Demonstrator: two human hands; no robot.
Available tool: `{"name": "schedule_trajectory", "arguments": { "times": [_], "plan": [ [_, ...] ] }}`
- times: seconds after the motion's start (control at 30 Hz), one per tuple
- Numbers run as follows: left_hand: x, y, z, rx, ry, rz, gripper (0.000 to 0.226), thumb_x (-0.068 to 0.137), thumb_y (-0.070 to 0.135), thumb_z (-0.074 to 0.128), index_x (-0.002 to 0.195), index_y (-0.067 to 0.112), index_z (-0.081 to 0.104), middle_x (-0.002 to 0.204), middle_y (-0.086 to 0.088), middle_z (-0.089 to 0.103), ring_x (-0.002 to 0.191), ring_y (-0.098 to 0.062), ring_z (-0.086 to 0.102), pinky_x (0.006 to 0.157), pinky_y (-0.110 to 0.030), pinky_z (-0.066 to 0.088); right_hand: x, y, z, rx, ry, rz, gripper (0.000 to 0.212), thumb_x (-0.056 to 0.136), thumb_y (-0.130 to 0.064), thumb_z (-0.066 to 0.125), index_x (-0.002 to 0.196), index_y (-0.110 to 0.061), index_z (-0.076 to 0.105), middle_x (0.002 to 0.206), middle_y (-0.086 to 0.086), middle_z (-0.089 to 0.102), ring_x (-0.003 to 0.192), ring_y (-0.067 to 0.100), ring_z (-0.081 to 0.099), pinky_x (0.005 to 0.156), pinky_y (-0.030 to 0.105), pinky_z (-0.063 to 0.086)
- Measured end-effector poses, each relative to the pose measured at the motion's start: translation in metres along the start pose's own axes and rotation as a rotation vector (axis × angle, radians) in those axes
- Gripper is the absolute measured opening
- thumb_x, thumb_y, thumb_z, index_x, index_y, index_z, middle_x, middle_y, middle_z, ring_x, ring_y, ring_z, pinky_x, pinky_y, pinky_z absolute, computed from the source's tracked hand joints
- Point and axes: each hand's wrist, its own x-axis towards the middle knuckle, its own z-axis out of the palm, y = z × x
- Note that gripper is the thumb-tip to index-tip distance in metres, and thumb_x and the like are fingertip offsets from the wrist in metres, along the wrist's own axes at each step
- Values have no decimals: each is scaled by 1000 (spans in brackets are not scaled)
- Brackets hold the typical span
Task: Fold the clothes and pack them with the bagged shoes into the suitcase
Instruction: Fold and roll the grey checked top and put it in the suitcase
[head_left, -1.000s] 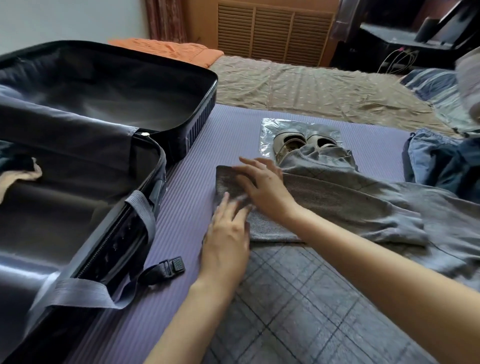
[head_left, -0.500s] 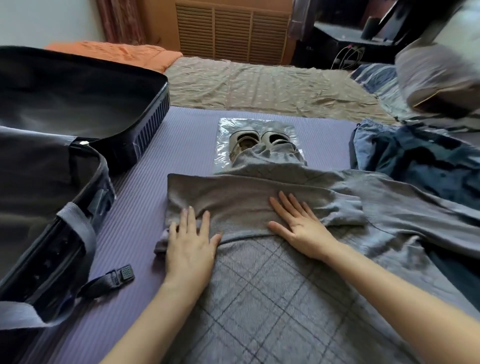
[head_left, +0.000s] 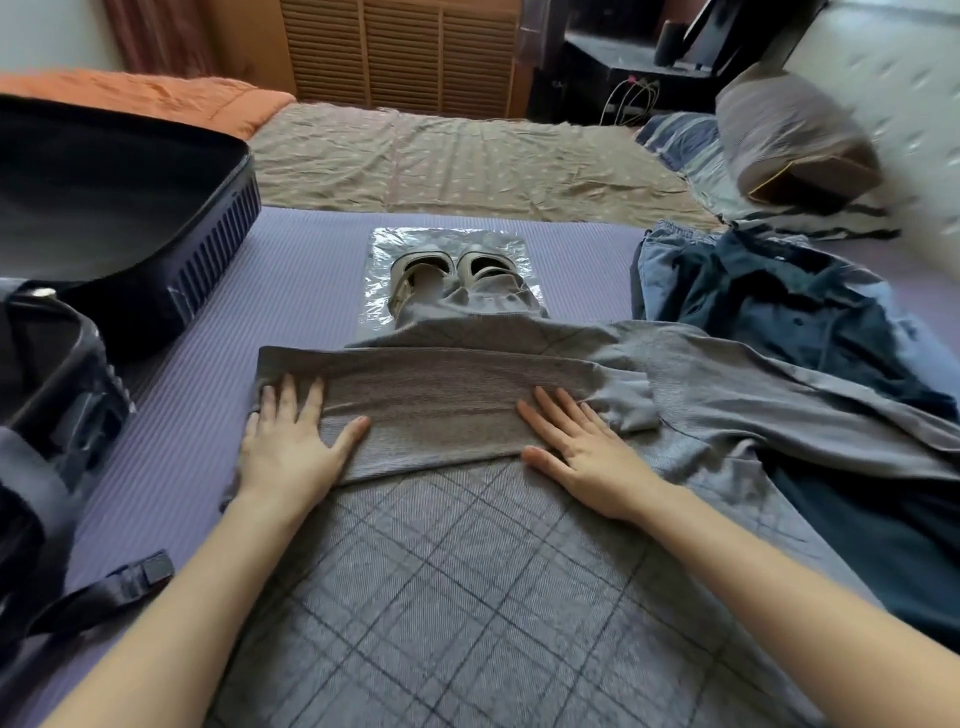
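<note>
Your left hand (head_left: 291, 457) and right hand (head_left: 587, 462) are bare, and both your forearms (head_left: 753, 566) show uncovered to the edge of view

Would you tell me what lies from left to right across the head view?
From the left: open black suitcase → left hand → clear plastic bag of beige shoes → right hand → dark blue denim clothes.

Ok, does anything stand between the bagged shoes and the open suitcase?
Yes: the far end of the grey garment lies over the near part of the bagged shoes. Otherwise only purple mat lies between them and the suitcase.
</note>
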Motion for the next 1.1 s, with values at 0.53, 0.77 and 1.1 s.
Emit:
{"name": "schedule_trajectory", "arguments": {
  "times": [0.53, 0.77, 1.1],
  "plan": [
    [18, 10, 15, 21, 51, -78, 74, 92, 64, 16, 151, 22, 1, 159, -11, -5, 146, -28, -7, 115, -47, -1, -9, 42, -15, -84, -54, 269, 53, 103, -43, 17, 151, -33, -5, 158, 0, -16, 146, 17, -16, 118, 37, -11],
    [-1, 28, 0, 103, 74, -26, 83, 86, 64, 4, 151, 13, -4, 155, -21, -13, 143, -29, -19, 105, -36, -29, -16, 36, -19, 36, 34, 231, 57, 103, -40, 24, 150, -34, -8, 158, -2, -18, 144, 16, -19, 117, 37, -15],
    [-75, 178, 9, -125, 39, 487, 83, 81, 70, -4, 151, 25, -3, 157, 0, -12, 142, -14, -20, 115, -36, -12, -102, 67, -48, 305, 308, 235, 51, 101, -33, 40, 149, -26, 24, 159, -8, 4, 147, 9, -3, 117, 32, -7]
  ]
}}
